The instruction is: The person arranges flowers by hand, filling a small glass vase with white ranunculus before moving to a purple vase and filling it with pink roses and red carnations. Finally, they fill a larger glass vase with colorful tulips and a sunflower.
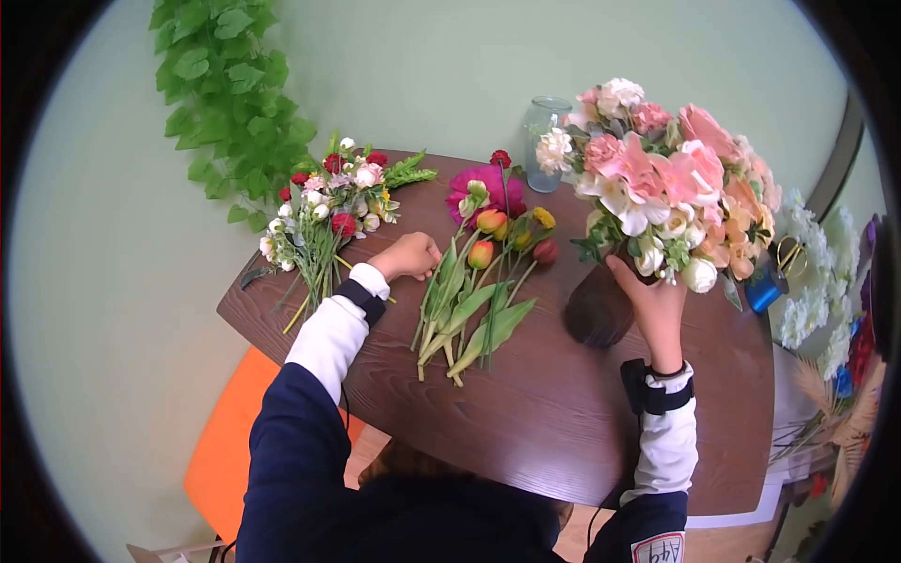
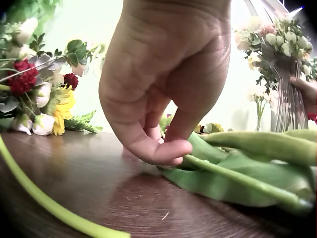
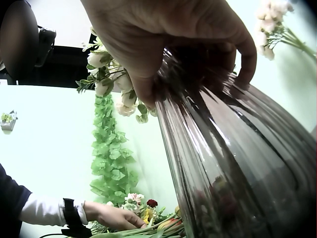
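My right hand (image 1: 652,305) grips the neck of a ribbed, dark-tinted glass vase (image 1: 599,308), its fingers curled round the glass in the right wrist view. A full bouquet (image 1: 671,178) of pink, peach and white flowers fills the vase, which leans in the head view. My left hand (image 1: 408,256) is low over the table beside a bunch of tulips (image 1: 481,253). Its fingers are bent, and thumb and fingertip come together at a green stem (image 2: 233,176) in the left wrist view. Broad green leaves (image 2: 223,178) lie under that stem.
Left of my left hand lies a mixed bunch (image 1: 328,202) of red, white and yellow flowers. A clear glass jar (image 1: 544,141) stands at the back wall. Blue ribbon (image 1: 765,289) lies near gold-handled scissors (image 1: 790,255) at the right edge. An orange chair (image 1: 235,436) is below the table.
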`<state>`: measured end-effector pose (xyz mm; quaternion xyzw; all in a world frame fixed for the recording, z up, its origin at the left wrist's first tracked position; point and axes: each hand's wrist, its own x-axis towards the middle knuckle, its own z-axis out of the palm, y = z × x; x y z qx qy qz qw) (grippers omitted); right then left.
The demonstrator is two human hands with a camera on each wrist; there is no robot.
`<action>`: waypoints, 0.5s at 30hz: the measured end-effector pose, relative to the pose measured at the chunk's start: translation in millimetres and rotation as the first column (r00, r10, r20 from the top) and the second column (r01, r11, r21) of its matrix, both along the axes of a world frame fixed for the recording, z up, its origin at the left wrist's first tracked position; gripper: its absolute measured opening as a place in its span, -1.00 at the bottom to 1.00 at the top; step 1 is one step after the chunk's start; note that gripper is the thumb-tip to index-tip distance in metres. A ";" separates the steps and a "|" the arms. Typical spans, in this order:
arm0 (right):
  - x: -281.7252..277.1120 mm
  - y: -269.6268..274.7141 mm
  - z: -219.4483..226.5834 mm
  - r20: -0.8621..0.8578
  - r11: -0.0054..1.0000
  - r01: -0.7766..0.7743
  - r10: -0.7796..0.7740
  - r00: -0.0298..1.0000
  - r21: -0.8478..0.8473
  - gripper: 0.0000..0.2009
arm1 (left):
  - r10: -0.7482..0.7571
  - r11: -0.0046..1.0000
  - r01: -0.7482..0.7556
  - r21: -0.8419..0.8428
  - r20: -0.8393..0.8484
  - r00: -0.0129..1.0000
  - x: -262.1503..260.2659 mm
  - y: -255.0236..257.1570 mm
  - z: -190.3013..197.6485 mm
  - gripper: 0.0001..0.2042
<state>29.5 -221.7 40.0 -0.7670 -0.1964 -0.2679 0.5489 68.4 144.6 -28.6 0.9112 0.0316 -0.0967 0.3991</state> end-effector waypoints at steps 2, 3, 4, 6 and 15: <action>-0.7 -0.5 0.7 -0.011 0.999 0.017 -0.017 1.000 -0.035 -0.60 | 0.023 0.991 -0.032 -0.129 -0.073 0.997 0.0 -5.1 3.7 -0.88; -0.4 -1.1 0.6 -0.018 0.999 0.021 -0.022 1.000 -0.033 -0.60 | 0.018 0.992 -0.028 -0.126 -0.080 0.997 -3.1 -8.4 6.4 -0.88; 0.1 -2.1 0.3 -0.012 1.000 0.006 -0.006 1.000 -0.029 -0.60 | -0.004 1.000 0.003 -0.025 -0.031 1.000 -7.0 -11.2 9.4 -0.88; 0.7 -0.4 -1.3 0.020 0.999 0.000 0.001 1.000 -0.032 -0.60 | -0.038 0.996 0.036 0.075 0.020 0.999 -9.8 -10.9 12.0 -0.88; -1.7 -3.5 3.0 -0.041 0.998 -0.025 0.022 0.999 -0.055 -0.59 | -0.296 0.918 -0.005 0.398 0.691 0.659 -11.2 -3.2 -1.7 -0.75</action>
